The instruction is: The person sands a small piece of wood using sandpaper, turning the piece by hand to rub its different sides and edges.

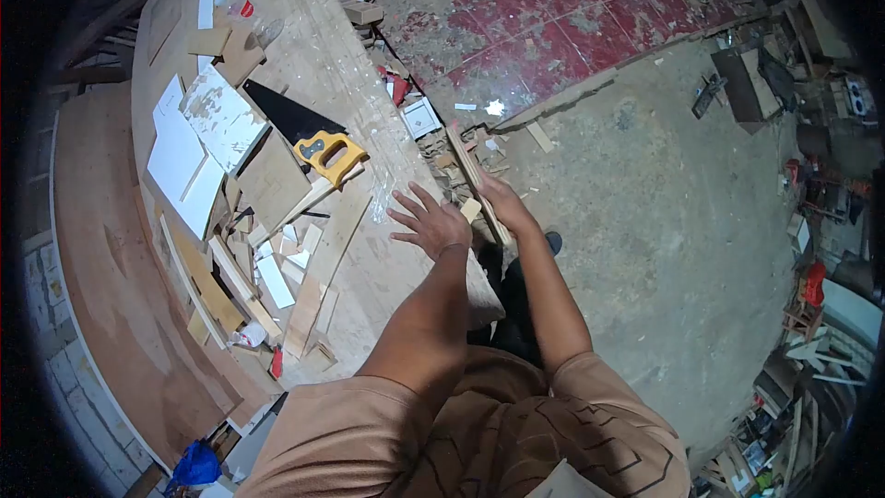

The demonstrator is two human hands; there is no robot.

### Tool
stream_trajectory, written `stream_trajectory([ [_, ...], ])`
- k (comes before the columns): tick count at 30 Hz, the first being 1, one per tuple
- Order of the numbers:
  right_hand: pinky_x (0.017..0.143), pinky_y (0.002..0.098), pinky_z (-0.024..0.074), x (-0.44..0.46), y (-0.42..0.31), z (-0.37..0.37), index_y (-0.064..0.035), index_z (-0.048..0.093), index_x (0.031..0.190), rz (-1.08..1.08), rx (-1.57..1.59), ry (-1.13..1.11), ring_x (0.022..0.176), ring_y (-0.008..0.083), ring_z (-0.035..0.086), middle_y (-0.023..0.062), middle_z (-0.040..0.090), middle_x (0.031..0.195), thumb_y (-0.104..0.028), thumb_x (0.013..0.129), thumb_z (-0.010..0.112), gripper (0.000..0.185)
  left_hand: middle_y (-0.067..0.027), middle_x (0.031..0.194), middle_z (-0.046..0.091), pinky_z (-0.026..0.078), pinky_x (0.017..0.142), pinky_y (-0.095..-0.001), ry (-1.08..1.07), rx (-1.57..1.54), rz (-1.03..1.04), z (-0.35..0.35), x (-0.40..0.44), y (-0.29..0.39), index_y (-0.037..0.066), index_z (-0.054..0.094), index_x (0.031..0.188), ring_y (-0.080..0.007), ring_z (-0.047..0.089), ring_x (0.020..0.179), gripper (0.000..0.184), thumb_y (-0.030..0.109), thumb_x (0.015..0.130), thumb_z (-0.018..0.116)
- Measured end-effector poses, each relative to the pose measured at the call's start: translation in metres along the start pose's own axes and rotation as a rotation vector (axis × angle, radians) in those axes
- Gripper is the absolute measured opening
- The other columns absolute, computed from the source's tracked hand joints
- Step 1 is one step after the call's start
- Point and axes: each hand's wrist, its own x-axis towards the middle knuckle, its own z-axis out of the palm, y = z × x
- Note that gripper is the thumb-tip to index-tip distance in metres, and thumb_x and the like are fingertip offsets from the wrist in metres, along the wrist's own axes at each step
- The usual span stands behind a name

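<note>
My left hand [431,224] has its fingers spread over the near right edge of the wooden workbench [369,65]; whether the palm presses on the top I cannot tell. Off the bench's right side, my right hand [505,203] is wrapped round a long, narrow piece of wood [468,162], held slantwise along the edge. Its lengthwise lines could be stacked strips or grain. A small pale wood block [471,210] shows between the two hands. On the bench, up and left of my left hand, lies a handsaw [330,157] with a yellow handle and dark blade.
White panels [184,166], a paint-flaked board [224,117] and several wood offcuts [313,286] cover the bench's left side. A small white framed piece [421,117] lies beyond its right edge. Scrap and tools [756,83] line the concrete floor [636,249].
</note>
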Motion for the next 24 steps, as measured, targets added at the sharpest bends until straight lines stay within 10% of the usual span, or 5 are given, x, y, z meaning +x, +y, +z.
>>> stream_trajectory([
  [11, 0.095, 0.0445, 0.0523, 0.03, 0.055, 0.0, 0.0014, 0.054, 0.132, 0.268, 1.107, -0.208, 0.102, 0.0333, 0.067, 0.0216, 0.066, 0.119, -0.04, 0.098, 0.053, 0.053, -0.0202, 0.164, -0.003, 0.012, 0.11, -0.075, -0.056, 0.059, -0.039, -0.007, 0.002, 0.004, 0.011, 0.007, 0.159, -0.049, 0.0, 0.149, 0.074, 0.033, 0.1, 0.046],
  [24, 0.098, 0.0462, 0.05, -0.007, 0.057, -0.003, 0.0005, 0.049, 0.138, 0.259, 1.132, -0.041, 0.111, 0.0333, 0.064, 0.02, 0.062, 0.127, -0.039, 0.099, 0.049, 0.056, -0.0205, 0.164, -0.001, 0.013, 0.109, -0.0757, -0.05, 0.032, -0.021, -0.009, 0.002, 0.004, 0.01, 0.008, 0.158, -0.0505, 0.001, 0.148, 0.076, 0.033, 0.098, 0.048],
])
